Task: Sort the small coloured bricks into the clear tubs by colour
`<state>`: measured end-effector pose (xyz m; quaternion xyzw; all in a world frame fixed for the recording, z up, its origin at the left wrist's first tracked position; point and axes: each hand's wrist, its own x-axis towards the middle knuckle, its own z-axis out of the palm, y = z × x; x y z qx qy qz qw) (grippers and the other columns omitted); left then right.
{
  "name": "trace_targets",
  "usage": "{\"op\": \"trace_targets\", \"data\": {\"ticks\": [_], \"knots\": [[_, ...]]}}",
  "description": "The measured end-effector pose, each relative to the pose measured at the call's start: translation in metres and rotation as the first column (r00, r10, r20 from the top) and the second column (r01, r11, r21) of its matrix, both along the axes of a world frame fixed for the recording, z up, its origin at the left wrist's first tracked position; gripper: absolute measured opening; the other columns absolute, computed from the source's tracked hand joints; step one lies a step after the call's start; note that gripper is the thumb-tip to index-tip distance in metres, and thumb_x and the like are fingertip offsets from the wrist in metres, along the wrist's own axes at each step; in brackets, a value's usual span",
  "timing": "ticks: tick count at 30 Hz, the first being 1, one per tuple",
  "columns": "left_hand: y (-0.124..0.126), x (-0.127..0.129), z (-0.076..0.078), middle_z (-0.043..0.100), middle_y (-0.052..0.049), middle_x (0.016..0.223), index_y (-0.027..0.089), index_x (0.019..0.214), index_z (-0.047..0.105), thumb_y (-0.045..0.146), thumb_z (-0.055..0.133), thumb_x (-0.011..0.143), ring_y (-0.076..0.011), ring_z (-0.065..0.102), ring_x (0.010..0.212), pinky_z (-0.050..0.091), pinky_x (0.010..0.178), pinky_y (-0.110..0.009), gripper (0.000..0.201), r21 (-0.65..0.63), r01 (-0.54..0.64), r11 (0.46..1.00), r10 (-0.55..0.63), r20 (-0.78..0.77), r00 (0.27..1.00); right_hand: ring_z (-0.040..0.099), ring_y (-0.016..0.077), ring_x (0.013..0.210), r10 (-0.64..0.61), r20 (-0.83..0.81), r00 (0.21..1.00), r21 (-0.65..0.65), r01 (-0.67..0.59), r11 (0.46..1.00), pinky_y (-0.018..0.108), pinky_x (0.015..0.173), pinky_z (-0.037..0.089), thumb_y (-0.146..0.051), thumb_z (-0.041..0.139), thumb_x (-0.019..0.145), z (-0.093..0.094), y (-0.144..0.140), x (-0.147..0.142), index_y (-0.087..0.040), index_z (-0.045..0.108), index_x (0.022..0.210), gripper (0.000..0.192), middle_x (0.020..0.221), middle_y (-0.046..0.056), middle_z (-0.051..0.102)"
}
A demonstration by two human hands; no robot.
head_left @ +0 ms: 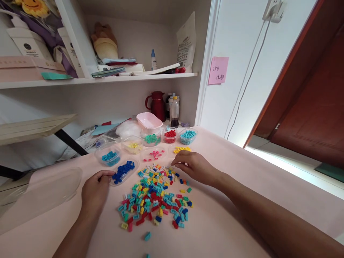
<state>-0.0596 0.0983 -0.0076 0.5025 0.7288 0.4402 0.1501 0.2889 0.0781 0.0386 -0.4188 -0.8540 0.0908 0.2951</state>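
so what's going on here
Someone has a mixed pile of small coloured bricks before them. Their left grip is at the left edge of a clear tub of dark blue bricks, and their right grip is at the pile's far edge, near yellow bricks. Whether either holds a brick can't be seen. More tubs behind hold bricks grouped mostly by colour.

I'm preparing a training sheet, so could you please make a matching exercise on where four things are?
1. left hand
2. right hand
3. pink note
4. red jug

A. on the white wall
B. behind the pink tub
C. by the batch of dark blue bricks
D. by the batch of bright yellow bricks

Pairs: 1-C, 2-D, 3-A, 4-B
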Motion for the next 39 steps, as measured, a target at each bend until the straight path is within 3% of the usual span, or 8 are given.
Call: {"op": "trace_targets", "data": {"ticks": [7, 9, 13, 15, 21, 29, 39], "knots": [[-0.003, 0.003, 0.006, 0.071, -0.001, 0.076, 0.023, 0.08, 0.072, 0.027, 0.047, 0.065, -0.0205, 0.063, 0.074, 0.042, 0.066, -0.029, 0.029, -0.003, -0.01, 1.0, 0.01, -0.003, 1.0, 0.06, 0.0167, 0.074, -0.178, 0.294, 0.939, -0.117, 0.221, 0.968, 0.024, 0.057, 0.037, -0.021, 0.055, 0.082, -0.008, 0.003, 0.001, -0.025, 0.07, 0.083, 0.015, 0.086, 0.001, 0.069], [-0.004, 0.004, 0.006, 0.072, -0.002, 0.077, 0.022, 0.08, 0.072, 0.027, 0.047, 0.065, -0.0202, 0.063, 0.074, 0.042, 0.066, -0.028, 0.03, 0.013, -0.001, 1.0, 0.001, -0.003, 1.0, 0.059, 0.0164, 0.074, -0.131, 0.296, 0.946, -0.155, 0.183, 0.971, 0.024, 0.057, 0.036, -0.018, 0.057, 0.078, -0.01, 0.004, 0.002, -0.025, 0.07, 0.083, 0.015, 0.087, 0.002, 0.068], [-0.002, 0.003, 0.003, 0.073, -0.003, 0.079, 0.019, 0.082, 0.072, 0.026, 0.046, 0.066, -0.0195, 0.063, 0.075, 0.044, 0.067, -0.027, 0.031, 0.028, 0.029, 0.999, -0.029, -0.018, 0.999, 0.06, 0.0143, 0.075, 0.094, 0.125, 0.988, -0.305, -0.052, 0.951, 0.023, 0.063, 0.041, -0.013, 0.057, 0.077, -0.01, 0.006, 0.003, -0.024, 0.072, 0.084, 0.02, 0.091, 0.002, 0.068], [-0.002, 0.001, 0.001, 0.073, -0.004, 0.081, 0.019, 0.084, 0.072, 0.025, 0.046, 0.066, -0.0191, 0.064, 0.076, 0.045, 0.067, -0.027, 0.032, 0.038, 0.043, 0.998, -0.042, -0.028, 0.999, 0.061, 0.014, 0.072, 0.095, 0.056, 0.994, -0.332, -0.071, 0.941, 0.023, 0.062, 0.042, -0.014, 0.057, 0.077, -0.01, 0.007, 0.003, -0.024, 0.073, 0.084, 0.019, 0.089, 0.002, 0.069], [-0.003, 0.001, 0.003, 0.074, -0.003, 0.08, 0.019, 0.086, 0.073, 0.024, 0.047, 0.066, -0.0199, 0.065, 0.076, 0.045, 0.066, -0.027, 0.033, 0.036, 0.041, 0.999, -0.04, -0.035, 0.999, 0.06, 0.0157, 0.069, -0.141, 0.053, 0.989, -0.247, 0.15, 0.957, 0.025, 0.059, 0.041, -0.021, 0.061, 0.075, -0.018, 0.012, 0.001, -0.023, 0.07, 0.083, 0.012, 0.083, 0.002, 0.068], [-0.001, 0.001, 0.004, 0.074, -0.003, 0.079, 0.02, 0.081, 0.072, 0.025, 0.047, 0.066, -0.0201, 0.065, 0.076, 0.044, 0.067, -0.028, 0.029, 0.013, 0.03, 0.999, -0.029, -0.015, 0.999, 0.06, 0.0168, 0.079, -0.119, 0.097, 0.988, -0.202, 0.137, 0.97, 0.026, 0.063, 0.042, -0.026, 0.064, 0.077, -0.029, 0.017, -0.002, -0.026, 0.07, 0.095, 0.019, 0.094, 0.003, 0.065], [-0.003, 0.001, 0.005, 0.073, -0.003, 0.078, 0.021, 0.08, 0.072, 0.024, 0.046, 0.067, -0.0209, 0.065, 0.076, 0.044, 0.067, -0.028, 0.029, 0.017, 0.035, 0.999, -0.035, -0.026, 0.999, 0.06, 0.0172, 0.082, -0.13, 0.054, 0.99, -0.193, 0.138, 0.971, 0.026, 0.066, 0.043, -0.021, 0.062, 0.077, -0.027, 0.016, -0.006, -0.025, 0.072, 0.087, 0.015, 0.092, 0.003, 0.067]]}}
